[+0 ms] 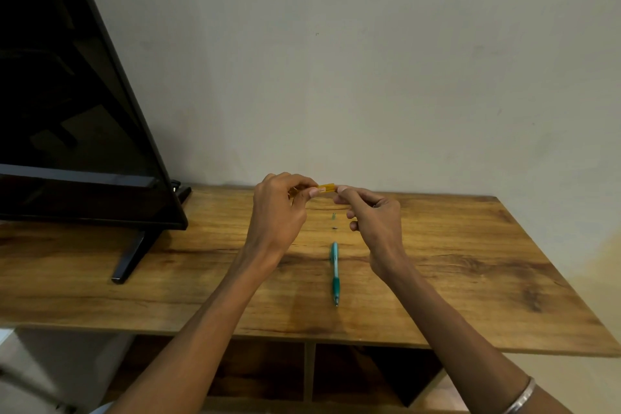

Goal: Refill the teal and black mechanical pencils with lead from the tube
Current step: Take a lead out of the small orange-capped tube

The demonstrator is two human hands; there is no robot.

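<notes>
Your hands are raised together above the far middle of the desk (pixel 470 245), holding the yellow lead tube (pixel 326 188) level between them. Your left hand (pixel 280 208) pinches the tube's left end between thumb and forefinger, the other fingers curled behind it. Your right hand (pixel 373 215) pinches the right end with its fingertips, the lower fingers loosely curled below. Whether the tube's cap is on or off cannot be told, since both ends are covered by your fingers. A silver bangle (pixel 521 397) sits on your right forearm.

Under the hands, on the desk, lie two small parts: a pale greenish piece (pixel 333 216) and, just nearer to you, a tiny dark piece (pixel 334 228). Nearer still lies the teal pencil (pixel 335 274), lengthwise toward you, its tip pointing at the near edge and stopping short of it. The black pencil does not show.

To the right of the pencil the wood runs bare out to the right edge and the far right corner. On the left, a black screen (pixel 77 111) stands along the far left side, leaning over that end, and its stand foot (pixel 129 259) reaches out toward the near edge, well apart from the pencil. The far edge meets a plain wall (pixel 369 60). Below the near edge, open shelf compartments (pixel 336 376) show.
</notes>
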